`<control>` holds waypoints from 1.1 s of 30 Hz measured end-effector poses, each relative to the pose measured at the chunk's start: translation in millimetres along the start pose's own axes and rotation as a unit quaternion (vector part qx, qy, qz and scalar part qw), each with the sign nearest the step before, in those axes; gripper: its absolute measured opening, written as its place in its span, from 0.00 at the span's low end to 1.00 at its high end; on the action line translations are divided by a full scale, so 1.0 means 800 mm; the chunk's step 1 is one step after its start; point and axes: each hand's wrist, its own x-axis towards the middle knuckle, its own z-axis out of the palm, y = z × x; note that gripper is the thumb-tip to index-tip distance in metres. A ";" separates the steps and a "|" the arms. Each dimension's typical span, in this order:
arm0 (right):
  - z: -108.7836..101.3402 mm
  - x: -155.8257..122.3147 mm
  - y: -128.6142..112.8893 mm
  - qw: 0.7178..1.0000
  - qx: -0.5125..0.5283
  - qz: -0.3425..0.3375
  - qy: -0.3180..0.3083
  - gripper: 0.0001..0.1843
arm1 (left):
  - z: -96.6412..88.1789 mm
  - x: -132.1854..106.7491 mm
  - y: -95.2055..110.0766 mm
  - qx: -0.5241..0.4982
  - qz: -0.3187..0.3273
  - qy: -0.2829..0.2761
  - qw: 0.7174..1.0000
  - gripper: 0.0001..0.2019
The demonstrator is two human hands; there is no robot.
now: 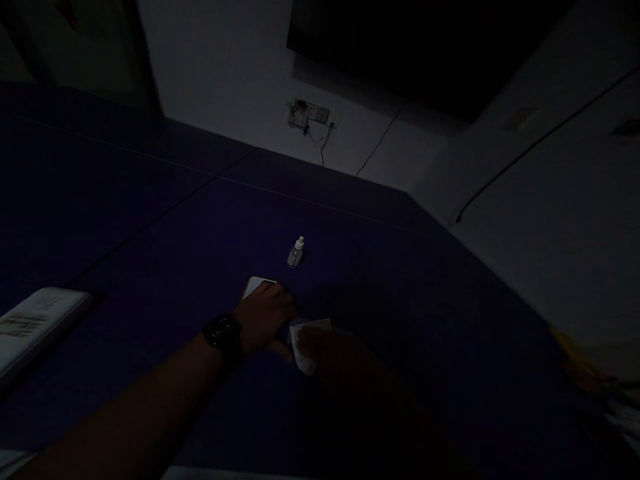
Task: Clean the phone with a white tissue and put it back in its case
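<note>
In the dim light, my left hand (pixel 265 315), with a dark watch on its wrist, lies over a flat, phone-like object (pixel 257 283) with a pale face and dark rounded rim. Its fingers curl over the top and the thumb reaches toward me; most of the object is hidden beneath. Close on the right, my right hand (pixel 330 350) is deep in shadow and has its fingers on a white tissue or cloth (pixel 303 362). Just beyond both hands a small clear dropper bottle (pixel 295 255) with a white cap stands on the dark blue tabletop (pixel 210 227).
A long white box (pixel 40 327) with printing lies at the left. The table meets a pale wall with power sockets (pixel 310 113) and hanging cables. Above is a large dark screen (pixel 400 53). A yellow item (pixel 575 357) shows dimly beyond the right edge.
</note>
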 end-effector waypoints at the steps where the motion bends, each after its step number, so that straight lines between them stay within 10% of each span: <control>1: 0.002 0.005 -0.002 1.000 -0.006 -0.011 -0.008 0.30 | 0.000 0.000 0.000 0.006 0.001 -0.002 1.000 0.27; 10: -0.002 -0.002 0.005 0.999 0.026 0.005 0.026 0.28 | 0.000 -0.002 0.000 -0.003 0.005 0.019 1.000 0.34; 17: -0.005 0.016 -0.005 0.994 0.049 0.049 -0.088 0.29 | -0.007 -0.005 0.006 -0.009 -0.013 -0.011 1.000 0.28; 26: -0.072 -0.047 0.019 0.933 0.188 0.308 0.004 0.23 | -0.006 -0.005 -0.002 -0.032 -0.012 -0.034 0.999 0.33; 33: -0.062 -0.068 -0.005 0.933 0.226 0.281 0.012 0.22 | -0.010 0.012 0.008 0.002 -0.061 -0.012 0.998 0.23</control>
